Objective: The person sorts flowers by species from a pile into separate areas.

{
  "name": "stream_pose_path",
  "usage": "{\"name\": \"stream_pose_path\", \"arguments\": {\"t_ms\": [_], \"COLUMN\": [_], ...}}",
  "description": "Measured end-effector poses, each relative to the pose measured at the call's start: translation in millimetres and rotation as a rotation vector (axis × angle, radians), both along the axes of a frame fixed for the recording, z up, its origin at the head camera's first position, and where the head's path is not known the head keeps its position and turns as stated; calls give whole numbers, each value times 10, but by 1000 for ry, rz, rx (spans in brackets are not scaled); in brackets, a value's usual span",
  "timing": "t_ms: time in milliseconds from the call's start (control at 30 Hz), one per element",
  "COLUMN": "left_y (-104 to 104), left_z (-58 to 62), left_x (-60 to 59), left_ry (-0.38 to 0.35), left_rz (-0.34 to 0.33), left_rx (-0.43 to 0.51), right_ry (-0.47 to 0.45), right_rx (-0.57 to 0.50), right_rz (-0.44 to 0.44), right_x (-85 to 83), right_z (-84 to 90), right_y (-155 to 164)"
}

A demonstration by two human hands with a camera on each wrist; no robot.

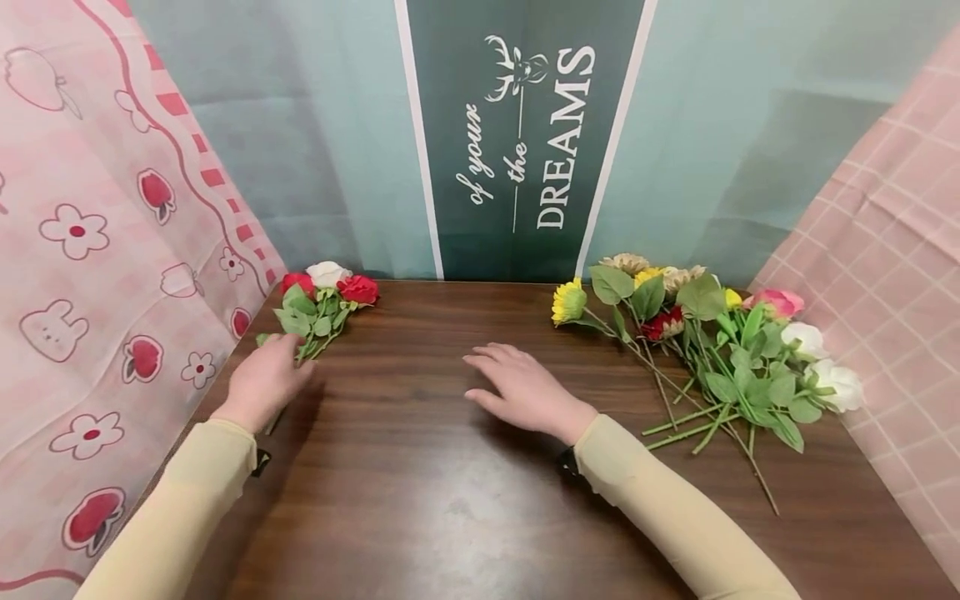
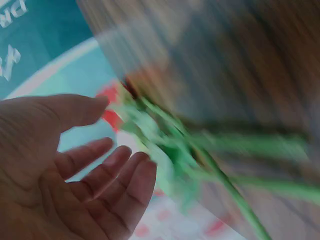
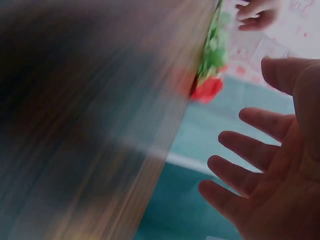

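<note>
The left hand (image 1: 264, 379) lies at the far left of the dark brown wooden table (image 1: 450, 500), fingers loosely extended over the lower stems of a small bunch of artificial red and white roses with green leaves (image 1: 324, 302); whether the fingertips touch the stems cannot be told from the head view. The right hand (image 1: 521, 385) is flat and relaxed near the table's middle, palm down, fingers spread and pointing left, holding nothing. Both arms wear pale yellow sleeves (image 1: 675, 508). Well apart from that hand, on the right side of the table, lies a larger loose heap of artificial flowers, yellow sunflowers, red, pink and white blooms on long green stems (image 1: 712, 350). Behind stands a dark green banner with white lettering (image 1: 525, 133), flanked by a pink patterned cloth (image 1: 90, 250) on the left and a pink checked cloth (image 1: 885, 250) on the right.

In the left wrist view, heavily blurred, the left hand (image 2: 75, 170) shows its palm with fingers gently curved and empty; the green stems and red heads of the small bunch (image 2: 170, 145) lie just beside the fingertips.

In the right wrist view, also blurred, the right hand (image 3: 270, 165) is spread wide and empty, with the small bunch (image 3: 210, 75) and the left hand (image 3: 255, 15) far off along the table edge.
</note>
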State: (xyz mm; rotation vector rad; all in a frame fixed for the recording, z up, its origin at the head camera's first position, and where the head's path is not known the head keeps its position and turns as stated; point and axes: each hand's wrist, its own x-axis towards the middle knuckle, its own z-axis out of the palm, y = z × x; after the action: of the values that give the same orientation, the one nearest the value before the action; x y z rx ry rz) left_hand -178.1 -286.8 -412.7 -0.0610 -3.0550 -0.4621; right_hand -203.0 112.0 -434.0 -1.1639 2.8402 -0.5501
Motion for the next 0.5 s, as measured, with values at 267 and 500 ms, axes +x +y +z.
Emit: {"name": "stream_pose_path", "arguments": {"t_ms": [267,500], "left_y": [1116,2198], "left_z": [-26,-99], "left_x": [-35,128], "left_ry": [148,188], "left_rz": [-289,-672], "left_rx": [6,-36], "right_ry": [48,-19], "right_rx": [-74,-64], "right_rz": [-286,-483], "right_x": [-173,-126], "right_z": [-2,112], "right_y": [954,1895]}}
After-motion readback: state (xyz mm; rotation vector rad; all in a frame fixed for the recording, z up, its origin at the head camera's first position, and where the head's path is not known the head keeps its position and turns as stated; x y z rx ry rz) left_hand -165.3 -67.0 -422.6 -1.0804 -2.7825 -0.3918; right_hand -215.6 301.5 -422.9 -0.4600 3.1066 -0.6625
